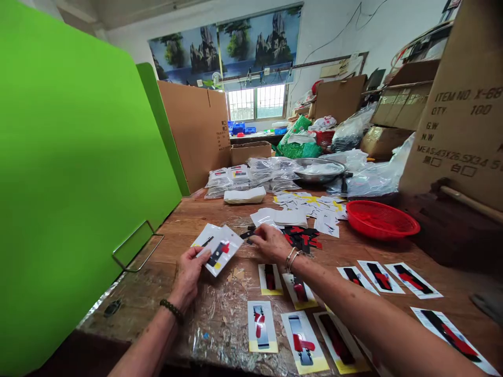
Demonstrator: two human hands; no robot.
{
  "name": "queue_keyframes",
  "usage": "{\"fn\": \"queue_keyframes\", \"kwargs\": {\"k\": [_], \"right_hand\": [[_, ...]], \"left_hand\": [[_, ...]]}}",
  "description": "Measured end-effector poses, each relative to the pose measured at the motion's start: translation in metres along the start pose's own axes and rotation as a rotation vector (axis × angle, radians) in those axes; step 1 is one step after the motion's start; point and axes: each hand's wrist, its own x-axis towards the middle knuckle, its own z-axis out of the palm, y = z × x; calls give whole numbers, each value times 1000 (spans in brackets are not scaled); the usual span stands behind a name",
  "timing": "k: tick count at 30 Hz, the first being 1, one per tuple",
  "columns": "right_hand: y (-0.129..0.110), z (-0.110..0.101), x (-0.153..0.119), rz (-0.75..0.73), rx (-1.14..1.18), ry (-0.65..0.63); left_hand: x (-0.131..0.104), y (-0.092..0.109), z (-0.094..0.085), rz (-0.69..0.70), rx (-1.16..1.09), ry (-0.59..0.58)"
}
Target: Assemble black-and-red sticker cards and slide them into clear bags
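My left hand (190,275) is closed on a white card (230,242) in a clear bag, with a black and red piece on it; another card lies behind it. To its right, my right hand (271,242) pinches a small black piece (247,234) between thumb and fingers. Just beyond my right wrist is a pile of black and red pieces (304,238). White cards (291,218) lie stacked behind my right hand. Several cards with black and red pieces, such as this one (262,327), are laid out on the table around my right forearm.
A red basket (383,220) stands at the right, beside scattered printed papers (310,203). Filled clear bags (271,173) and a metal bowl (320,170) sit at the back. A green panel (78,157) with a wire handle (137,246) borders the left; cardboard boxes (463,115) rise at the right.
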Motion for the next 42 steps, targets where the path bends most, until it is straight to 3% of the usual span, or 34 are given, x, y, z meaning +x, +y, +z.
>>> {"fn": "queue_keyframes", "kwargs": {"k": [3,6,9,13,15,17,21,23,25,28,30,32,35,38,42], "right_hand": [[25,-10,20,128,-344,166],[42,-9,31,252,-441,185],[52,-6,38,299,-265,245],[56,-16,46,341,84,337],[49,-25,44,336,184,322],[36,-29,36,307,301,294],[-3,-22,-1,169,537,169],[-21,-18,-26,45,596,130],[-36,-16,-53,-163,489,193],[-49,-18,-94,-576,81,306],[-54,-18,-117,-786,-140,276],[-58,-16,-136,-897,-244,232],[-67,-9,-156,-925,-223,195],[-77,-2,-173,-806,-55,183],[-85,10,-195,-610,172,95]], "left_hand": [[38,-1,1,103,222,181],[66,-6,6,119,383,260],[78,-12,11,140,528,293],[72,-9,19,232,745,387],[58,0,29,313,714,387],[37,10,42,305,457,248],[-18,29,65,-26,-205,-231],[-41,35,65,-91,-343,-343],[-59,38,56,-102,-381,-328],[-80,36,32,-106,-388,-267],[-95,33,15,-118,-400,-268],[-114,32,0,-127,-434,-280],[-150,30,-18,-107,-564,-308],[-187,25,-27,-63,-703,-328],[-218,5,-27,28,-691,-183]]}}
